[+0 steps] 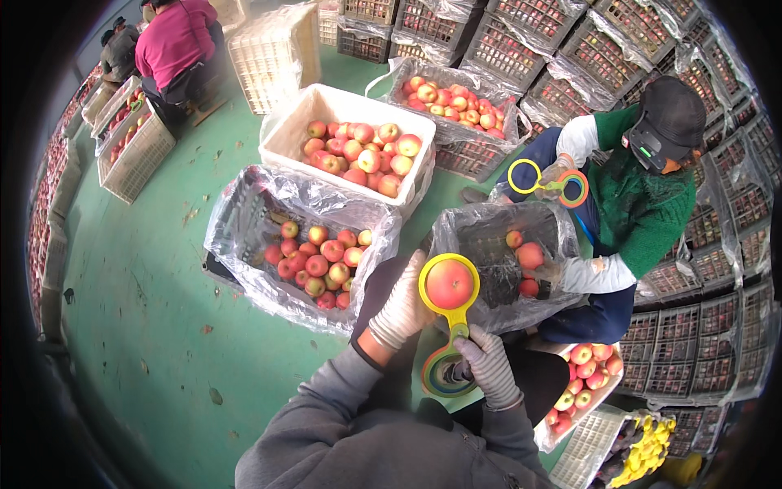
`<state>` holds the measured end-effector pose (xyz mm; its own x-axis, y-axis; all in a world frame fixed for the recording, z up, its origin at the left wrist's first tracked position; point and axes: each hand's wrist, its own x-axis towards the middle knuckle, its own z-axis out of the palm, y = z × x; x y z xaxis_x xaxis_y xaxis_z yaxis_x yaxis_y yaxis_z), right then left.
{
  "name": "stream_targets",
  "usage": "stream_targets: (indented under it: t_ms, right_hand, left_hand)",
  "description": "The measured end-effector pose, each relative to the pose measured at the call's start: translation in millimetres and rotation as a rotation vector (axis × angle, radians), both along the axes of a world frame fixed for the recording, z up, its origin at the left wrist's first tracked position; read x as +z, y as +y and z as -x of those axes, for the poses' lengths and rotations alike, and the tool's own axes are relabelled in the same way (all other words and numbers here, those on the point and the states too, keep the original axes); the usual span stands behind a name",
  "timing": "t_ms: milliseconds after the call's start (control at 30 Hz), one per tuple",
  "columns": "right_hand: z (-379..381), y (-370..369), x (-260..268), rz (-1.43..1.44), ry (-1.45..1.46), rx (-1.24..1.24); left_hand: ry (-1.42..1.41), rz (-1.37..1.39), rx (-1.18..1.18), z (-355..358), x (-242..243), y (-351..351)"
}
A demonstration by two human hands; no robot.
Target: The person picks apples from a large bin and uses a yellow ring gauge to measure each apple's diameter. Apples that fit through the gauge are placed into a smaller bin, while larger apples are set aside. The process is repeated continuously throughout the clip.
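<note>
My left hand (404, 305), in a striped work glove, is at the left side of a red apple (449, 284); its fingers are partly hidden behind the fruit. The apple shows inside the yellow ring of a plastic sizing gauge (458, 330). My right hand (489, 363), gloved too, grips the gauge at its middle, between the yellow ring and the larger green and orange rings below. Left of my hands is a plastic-lined crate (238, 202) with apples in it. Beyond my hands, another plastic-lined crate (449, 229) holds a few apples.
A co-worker (641, 159) in green sits at the right, one hand in the nearer lined crate, the other with a similar gauge (542, 183). A white crate (421, 128) of apples stands ahead. Stacked crates (507, 43) line the back and right. Other people (174, 43) sit far left.
</note>
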<state>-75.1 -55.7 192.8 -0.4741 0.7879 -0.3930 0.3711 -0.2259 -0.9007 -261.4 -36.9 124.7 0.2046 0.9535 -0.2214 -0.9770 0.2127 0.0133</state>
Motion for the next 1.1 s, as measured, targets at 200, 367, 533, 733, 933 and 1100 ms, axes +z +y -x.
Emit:
stream_targets:
  t_ms: [200,367,533,733,933,1100]
  right_hand:
    - [11.4,10.1,10.0,0.130,0.079,0.030]
    - [17.6,9.5,15.6,0.126,0.122,0.061]
    - [11.1,6.0,19.5,0.144,0.211,-0.044]
    - [-17.5,1.3,-10.4,0.105,0.182,-0.183]
    - [-39.2,-2.3,-82.0,0.334,0.134,-0.305]
    - [-51.9,9.1,-124.7,0.430,0.110,-0.442]
  left_hand:
    - [0.531,-0.047,0.145,12.0,15.0,-4.8]
    - [0.841,-0.170,0.266,15.9,14.6,-7.6]
    - [0.652,-0.080,0.354,24.4,9.3,0.7]
    - [0.582,0.013,0.493,97.8,-34.8,25.9]
    - [0.738,0.248,0.630,216.9,-104.3,134.2]
    - [1.214,0.537,0.619,282.8,-162.8,229.5]
